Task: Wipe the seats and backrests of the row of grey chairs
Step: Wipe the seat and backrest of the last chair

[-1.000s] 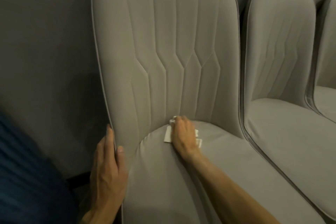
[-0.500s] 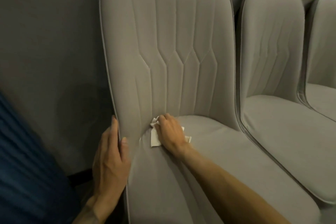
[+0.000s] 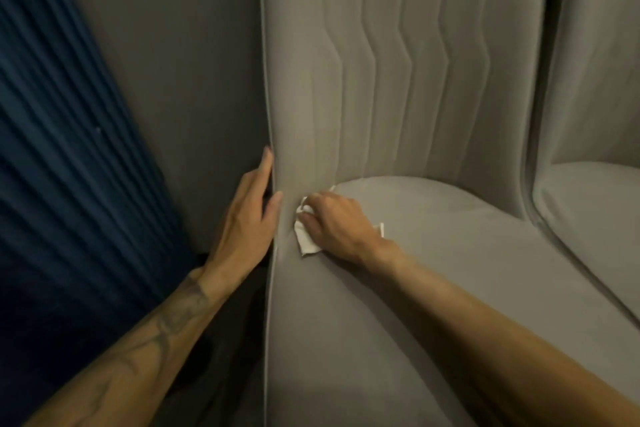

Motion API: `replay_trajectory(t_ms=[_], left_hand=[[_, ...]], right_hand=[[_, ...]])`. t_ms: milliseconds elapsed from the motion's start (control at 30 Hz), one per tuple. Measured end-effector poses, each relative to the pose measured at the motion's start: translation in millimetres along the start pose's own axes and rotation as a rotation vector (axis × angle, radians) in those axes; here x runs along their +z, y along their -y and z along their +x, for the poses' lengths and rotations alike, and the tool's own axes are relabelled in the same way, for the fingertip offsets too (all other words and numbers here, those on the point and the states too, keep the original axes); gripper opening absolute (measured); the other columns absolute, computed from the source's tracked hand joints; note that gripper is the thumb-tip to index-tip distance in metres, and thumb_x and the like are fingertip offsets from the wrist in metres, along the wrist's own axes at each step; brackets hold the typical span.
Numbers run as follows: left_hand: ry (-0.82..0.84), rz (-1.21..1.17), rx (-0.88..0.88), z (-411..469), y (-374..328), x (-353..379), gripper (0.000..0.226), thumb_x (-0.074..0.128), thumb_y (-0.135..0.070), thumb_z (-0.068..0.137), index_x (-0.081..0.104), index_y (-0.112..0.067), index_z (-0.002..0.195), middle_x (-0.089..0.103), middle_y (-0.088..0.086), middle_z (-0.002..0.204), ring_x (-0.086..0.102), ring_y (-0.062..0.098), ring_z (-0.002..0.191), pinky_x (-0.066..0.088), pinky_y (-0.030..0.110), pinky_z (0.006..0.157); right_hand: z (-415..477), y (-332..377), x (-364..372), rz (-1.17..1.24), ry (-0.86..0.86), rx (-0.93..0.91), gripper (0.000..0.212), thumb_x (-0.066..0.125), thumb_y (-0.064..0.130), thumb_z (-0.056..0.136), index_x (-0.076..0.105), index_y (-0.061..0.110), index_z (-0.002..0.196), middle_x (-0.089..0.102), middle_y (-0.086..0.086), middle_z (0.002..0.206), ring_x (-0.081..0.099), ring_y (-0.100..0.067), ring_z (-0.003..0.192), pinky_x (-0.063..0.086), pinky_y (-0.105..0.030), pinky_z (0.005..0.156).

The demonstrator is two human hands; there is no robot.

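The nearest grey chair (image 3: 329, 340) fills the middle of the view. Its seat (image 3: 467, 229) runs from the near edge toward the far side, and its backrest (image 3: 398, 80) stands upright behind it. The backrest has vertical stitched channels, and each one makes a small bend at about half height.

The right hand (image 3: 337, 225) lies at the far left corner of the seat, just where the seat meets the backrest. Its fingers are bent down over a white cloth (image 3: 306, 243) and hold it pressed on the upholstery. The cloth is crumpled. It shows on the left of the hand and as a small corner to the right of the wrist (the rest is under the palm).

The left hand (image 3: 247, 215) is on the left side edge of the backrest, near the right hand but apart from it. Its fingers are stretched out nearly straight. The index finger lies along the pale piping (image 3: 266, 80) and the thumb rests on the front face of the backrest. The other fingers are hidden behind the edge, so I cannot tell if they bend around it. The left forearm carries a dark tattoo (image 3: 173, 319).

Just beside the chair on the right stands a second chair (image 3: 588, 62) of the same grey, with a narrow dark gap between them. To the left of the backrest is a plain grey wall (image 3: 173, 62), and further left, nearer to the camera, hangs a dark blue pleated fabric (image 3: 52, 166).
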State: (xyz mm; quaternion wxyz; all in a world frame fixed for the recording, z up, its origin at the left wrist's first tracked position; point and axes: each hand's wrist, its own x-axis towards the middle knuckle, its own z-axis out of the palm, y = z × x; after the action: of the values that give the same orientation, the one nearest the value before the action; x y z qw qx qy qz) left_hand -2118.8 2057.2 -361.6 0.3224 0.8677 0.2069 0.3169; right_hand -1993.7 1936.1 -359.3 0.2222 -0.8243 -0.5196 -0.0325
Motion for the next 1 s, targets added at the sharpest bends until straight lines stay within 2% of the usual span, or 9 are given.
replay_trajectory(t_ms=[167, 233, 333, 400, 467, 533, 633, 767, 1000], left_hand=[[0.065, 0.018, -0.042, -34, 7, -3, 0.063, 0.046, -0.021, 0.111, 0.016, -0.033, 0.165, 0.037, -0.014, 0.146, 0.035, -0.012, 0.125, 0.025, -0.007, 0.096], [0.144, 0.028, -0.096, -56, 5, -8, 0.059, 0.042, -0.024, 0.112, 0.019, -0.036, 0.165, 0.038, -0.013, 0.152, 0.036, -0.012, 0.127, 0.023, -0.008, 0.096], [0.256, -0.002, -0.192, -96, -7, -24, 0.056, 0.043, -0.024, 0.112, 0.021, -0.040, 0.161, 0.035, -0.010, 0.162, 0.034, -0.011, 0.135, 0.021, -0.006, 0.102], [0.324, 0.014, -0.284, -122, -17, -44, 0.059, 0.048, -0.025, 0.110, 0.022, -0.040, 0.161, 0.031, -0.010, 0.165, 0.034, -0.005, 0.141, 0.022, 0.001, 0.110], [0.482, 0.180, -0.355, -146, -28, -72, 0.067, 0.051, -0.028, 0.108, 0.015, -0.037, 0.165, 0.021, -0.007, 0.171, 0.033, 0.008, 0.149, 0.028, 0.022, 0.121], [0.667, 0.386, -0.408, -167, -43, -104, 0.074, 0.051, -0.033, 0.108, 0.006, -0.034, 0.167, 0.014, -0.003, 0.172, 0.031, 0.016, 0.152, 0.031, 0.036, 0.124], [0.729, 0.523, -0.476, -180, -75, -149, 0.069, 0.044, -0.033, 0.110, 0.005, -0.031, 0.167, 0.023, -0.002, 0.169, 0.040, 0.014, 0.143, 0.037, 0.032, 0.117], [0.751, 0.617, -0.460, -158, -138, -185, 0.062, 0.036, -0.032, 0.112, 0.009, -0.029, 0.167, 0.033, -0.004, 0.161, 0.046, 0.014, 0.130, 0.042, 0.031, 0.105], [0.942, 0.614, -0.317, -64, -309, -216, 0.050, 0.037, -0.037, 0.110, 0.035, -0.025, 0.158, 0.041, -0.001, 0.152, 0.044, 0.022, 0.131, 0.037, 0.037, 0.107]], right_hand=[[-25, 21, -3, 0.061, 0.020, -0.034, 0.025, 0.049, 0.036, 0.101, 0.061, 0.014, 0.099, 0.065, -0.011, 0.105, 0.061, -0.032, 0.095, 0.038, -0.035, 0.077], [-40, 34, -4, 0.116, 0.019, -0.035, 0.025, 0.050, 0.036, 0.101, 0.060, 0.014, 0.099, 0.064, -0.010, 0.103, 0.061, -0.029, 0.091, 0.036, -0.031, 0.075], [-73, 65, -4, 0.224, 0.063, -0.063, 0.024, 0.050, 0.034, 0.102, 0.061, 0.012, 0.103, 0.062, -0.009, 0.104, 0.058, -0.025, 0.092, 0.043, -0.035, 0.085], [-102, 93, -2, 0.239, 0.089, -0.087, 0.022, 0.054, 0.030, 0.100, 0.062, 0.010, 0.107, 0.061, -0.011, 0.105, 0.058, -0.026, 0.095, 0.047, -0.039, 0.090], [-128, 122, -1, 0.174, 0.138, -0.181, 0.021, 0.064, 0.023, 0.093, 0.065, 0.009, 0.108, 0.064, -0.011, 0.105, 0.061, -0.027, 0.096, 0.051, -0.040, 0.091], [-145, 148, -10, 0.174, 0.303, -0.252, 0.025, 0.062, 0.025, 0.093, 0.062, 0.011, 0.114, 0.062, -0.011, 0.114, 0.059, -0.027, 0.102, 0.048, -0.037, 0.095], [-145, 163, -47, 0.348, 0.510, -0.019, 0.027, 0.051, 0.032, 0.101, 0.056, 0.012, 0.120, 0.056, -0.010, 0.124, 0.055, -0.026, 0.110, 0.041, -0.033, 0.100], [-132, 143, -134, 0.419, 0.484, 0.324, 0.026, 0.049, 0.032, 0.103, 0.057, 0.009, 0.113, 0.059, -0.012, 0.118, 0.056, -0.028, 0.106, 0.039, -0.029, 0.090], [-122, 117, -330, 0.333, 0.575, 0.512, 0.028, 0.058, 0.035, 0.096, 0.061, 0.010, 0.110, 0.065, -0.013, 0.114, 0.059, -0.034, 0.107, 0.041, -0.034, 0.083]])
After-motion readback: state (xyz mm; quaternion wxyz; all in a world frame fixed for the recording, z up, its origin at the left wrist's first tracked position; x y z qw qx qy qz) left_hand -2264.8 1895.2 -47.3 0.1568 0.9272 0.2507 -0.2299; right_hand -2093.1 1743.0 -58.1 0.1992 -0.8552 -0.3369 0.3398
